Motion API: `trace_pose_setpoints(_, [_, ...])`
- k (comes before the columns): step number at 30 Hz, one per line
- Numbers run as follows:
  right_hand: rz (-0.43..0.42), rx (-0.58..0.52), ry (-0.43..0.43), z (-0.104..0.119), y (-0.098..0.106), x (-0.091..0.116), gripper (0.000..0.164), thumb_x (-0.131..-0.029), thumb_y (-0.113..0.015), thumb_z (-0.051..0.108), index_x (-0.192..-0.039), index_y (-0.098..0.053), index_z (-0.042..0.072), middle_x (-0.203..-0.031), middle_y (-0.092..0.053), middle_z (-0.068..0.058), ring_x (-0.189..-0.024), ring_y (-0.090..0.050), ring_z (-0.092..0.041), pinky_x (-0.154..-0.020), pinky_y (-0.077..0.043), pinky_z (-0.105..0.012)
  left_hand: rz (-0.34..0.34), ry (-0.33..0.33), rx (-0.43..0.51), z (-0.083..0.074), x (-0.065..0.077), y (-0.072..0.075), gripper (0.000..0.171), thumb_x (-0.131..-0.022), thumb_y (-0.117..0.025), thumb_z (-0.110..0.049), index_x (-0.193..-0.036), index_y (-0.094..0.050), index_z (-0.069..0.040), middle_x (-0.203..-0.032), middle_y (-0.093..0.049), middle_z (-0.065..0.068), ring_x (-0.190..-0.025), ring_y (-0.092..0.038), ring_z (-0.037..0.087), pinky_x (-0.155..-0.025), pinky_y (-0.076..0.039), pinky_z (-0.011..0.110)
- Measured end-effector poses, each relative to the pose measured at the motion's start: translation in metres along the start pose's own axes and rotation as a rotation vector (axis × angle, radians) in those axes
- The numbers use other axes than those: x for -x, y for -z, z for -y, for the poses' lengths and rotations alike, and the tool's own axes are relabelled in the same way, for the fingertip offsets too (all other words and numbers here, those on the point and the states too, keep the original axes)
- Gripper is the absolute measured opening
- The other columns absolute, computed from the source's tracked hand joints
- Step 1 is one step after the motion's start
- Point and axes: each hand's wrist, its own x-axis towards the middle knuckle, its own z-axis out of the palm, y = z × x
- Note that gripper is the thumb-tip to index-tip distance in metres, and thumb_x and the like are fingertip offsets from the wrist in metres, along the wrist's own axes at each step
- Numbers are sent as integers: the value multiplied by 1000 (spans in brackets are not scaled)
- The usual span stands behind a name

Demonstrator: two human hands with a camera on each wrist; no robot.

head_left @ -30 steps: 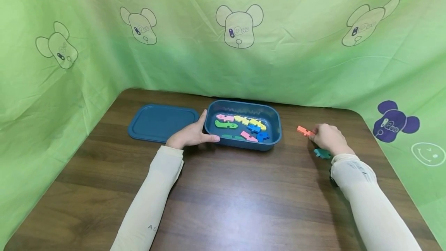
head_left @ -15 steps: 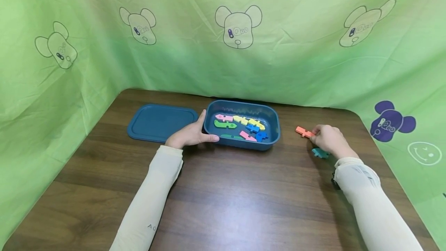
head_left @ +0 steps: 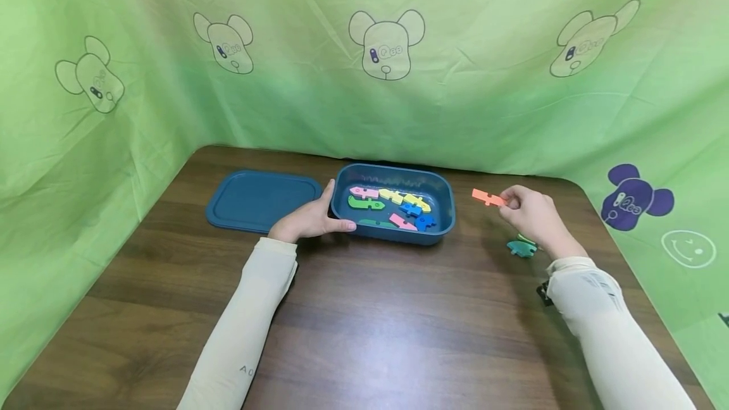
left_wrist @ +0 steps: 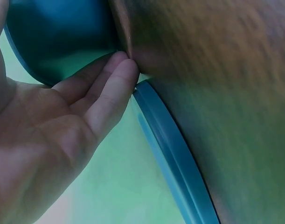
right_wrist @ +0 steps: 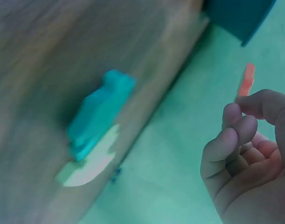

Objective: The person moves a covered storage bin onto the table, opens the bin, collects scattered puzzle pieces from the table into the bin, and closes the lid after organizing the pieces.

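Observation:
My right hand (head_left: 532, 212) pinches an orange puzzle piece (head_left: 483, 196) with a small tab, raised above the table right of the box. In the right wrist view that orange piece shows edge-on between thumb and fingertips. My left hand (head_left: 307, 219) holds the left end of a dark blue rectangular box (head_left: 398, 235), thumb at the front rim and fingers along the side. Inside the box lie several pieces, among them a light green piece (head_left: 364, 204), a pink piece (head_left: 402, 221) and a blue piece (head_left: 424, 223). The left fingertips press low on the box wall in the left wrist view.
A teal piece (head_left: 521, 248) and a light green piece (right_wrist: 93, 169) lie on the wooden table (head_left: 353, 334) below my right hand. The blue lid (head_left: 262, 200) rests flat left of the box. A green printed curtain (head_left: 296, 106) surrounds the table's back and sides.
My right hand has lifted the orange piece off the table and moved it slightly left, uncovering the light green piece. My left hand stays at the box.

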Motion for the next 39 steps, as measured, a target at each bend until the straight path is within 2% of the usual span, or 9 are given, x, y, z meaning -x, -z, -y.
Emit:
trace_pose_setpoints(10, [1,-11,91,47,-6,-6,20,-91,-61,6,-108,-65,-2,-84,-64,-8,-72,-54,-24,-68,-41,-39,-3,1,-8,0,0,-1,125,-85,-73,-62,-162,14,-16,-163,-22,20,-143,-36,37,-110,-36,50])
trace_pose_setpoints(16, [22,-22,111,68,-15,-10,20,-91,-61,6,-109,-65,-1,-83,-62,-8,-71,-52,-24,-65,-40,-38,2,7,-17,0,0,0,125,-85,-72,-63,-161,15,-16,-163,-23,19,-142,-37,36,-110,-37,49])
trace_pose_setpoints(19, [61,-29,103,79,-19,-12,22,-92,-61,8,-112,-64,-1,-85,-61,-9,-72,-52,-24,-64,-41,-38,2,6,-18,0,0,0,126,-85,-72,-64,-161,16,-16,-163,-23,19,-142,-38,36,-109,-37,49])
trace_pose_setpoints(28, [128,-46,120,107,-40,-18,21,-95,-60,9,-114,-62,1,-77,-53,-6,-65,-49,-22,-61,-40,-36,3,11,-23,1,1,0,127,-84,-72,-65,-160,19,-19,-162,-25,20,-140,-41,36,-108,-39,49])
trace_pose_setpoints(39, [152,-47,159,135,-57,-25,23,-95,-58,9,-117,-63,3,-69,-47,-2,-57,-43,-19,-59,-34,-35,4,1,-17,1,1,0,126,-85,-71,-65,-160,20,-20,-161,-28,19,-137,-45,36,-106,-41,47])
